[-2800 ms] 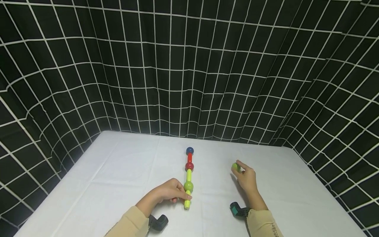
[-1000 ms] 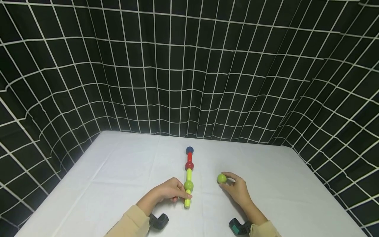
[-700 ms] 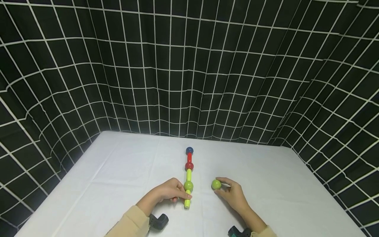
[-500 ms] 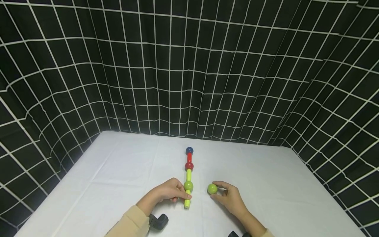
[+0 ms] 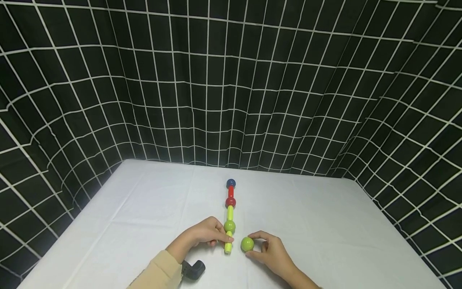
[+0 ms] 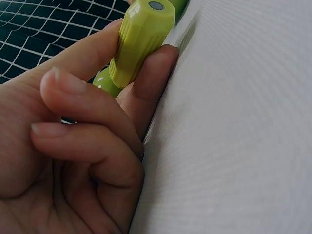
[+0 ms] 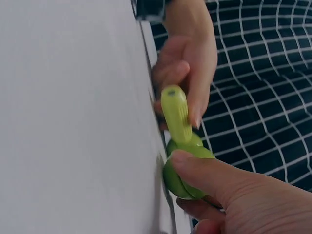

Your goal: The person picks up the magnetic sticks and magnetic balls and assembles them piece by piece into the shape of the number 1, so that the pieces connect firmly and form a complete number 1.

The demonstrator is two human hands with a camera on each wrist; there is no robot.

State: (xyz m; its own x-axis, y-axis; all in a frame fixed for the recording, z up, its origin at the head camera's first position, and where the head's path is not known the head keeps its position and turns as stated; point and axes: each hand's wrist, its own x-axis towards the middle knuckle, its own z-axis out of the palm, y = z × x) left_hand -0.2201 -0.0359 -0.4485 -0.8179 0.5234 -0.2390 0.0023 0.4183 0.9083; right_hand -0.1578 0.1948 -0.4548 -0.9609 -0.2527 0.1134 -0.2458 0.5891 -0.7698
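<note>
Down the middle of the head view runs a straight chain: blue ball [image 5: 231, 183], red rod [image 5: 231, 191], red ball [image 5: 230, 202], yellow rod [image 5: 230, 212], green ball [image 5: 229, 226], then a second yellow rod [image 5: 228, 248] at the near end. My left hand [image 5: 209, 232] pinches that near rod between thumb and finger; its free end, with a grey disc [image 6: 156, 6], shows in the left wrist view. Just right of it, my right hand [image 5: 270, 253] holds a loose green ball [image 5: 247, 244] by thumb and fingertips. A small gap separates ball and rod.
A white cloth [image 5: 151, 196] covers the table. Black curtain [image 5: 216, 100] with a white grid stands behind and along both sides. A dark wrist camera [image 5: 193, 270] sits below my left hand.
My right hand has brought the loose green ball leftward and nearer to me, from well right of the chain to beside its near end. The left hand and chain stay put.
</note>
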